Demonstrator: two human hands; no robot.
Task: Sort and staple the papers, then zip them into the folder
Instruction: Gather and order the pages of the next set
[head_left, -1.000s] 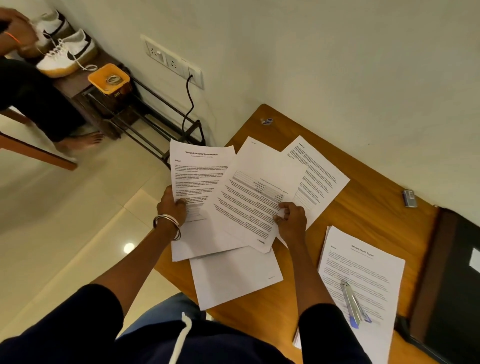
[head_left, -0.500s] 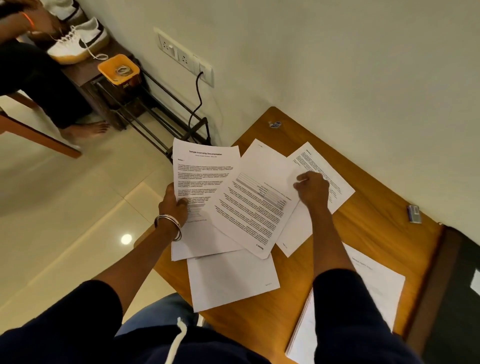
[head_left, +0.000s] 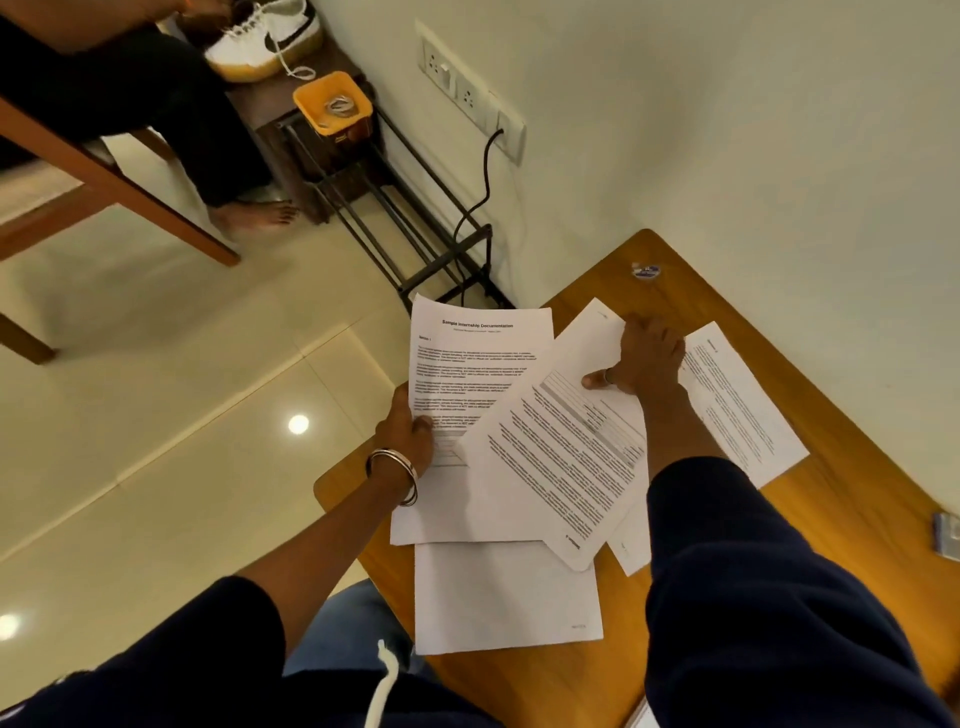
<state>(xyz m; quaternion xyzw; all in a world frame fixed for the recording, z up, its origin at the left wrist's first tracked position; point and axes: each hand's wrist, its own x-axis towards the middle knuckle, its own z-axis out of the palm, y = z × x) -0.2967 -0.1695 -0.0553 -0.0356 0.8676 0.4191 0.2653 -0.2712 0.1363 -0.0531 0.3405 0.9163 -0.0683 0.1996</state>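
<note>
Several printed sheets lie fanned on the wooden table (head_left: 857, 525). My left hand (head_left: 408, 434) pinches the left edge of the titled first page (head_left: 478, 358), which sticks out past the table's left edge. My right hand (head_left: 647, 358) rests on the far end of the tilted middle sheet (head_left: 566, 467), its thumb on top of the paper. A third printed sheet (head_left: 737, 405) lies to the right, partly under my right forearm. A mostly blank sheet (head_left: 504, 597) lies nearest me. Stapler and folder are out of view.
A small silver object (head_left: 945, 535) sits at the table's right edge and a round sticker (head_left: 645, 270) near the far corner. Left of the table stand a metal rack (head_left: 415, 228), an orange tub (head_left: 332, 101), white shoes (head_left: 260, 41) and a seated person's leg (head_left: 208, 145).
My right hand moved from the middle sheet's near edge up to its far end. The camera swung left, so the stapler, second stack and folder left the view. My left hand kept its hold.
</note>
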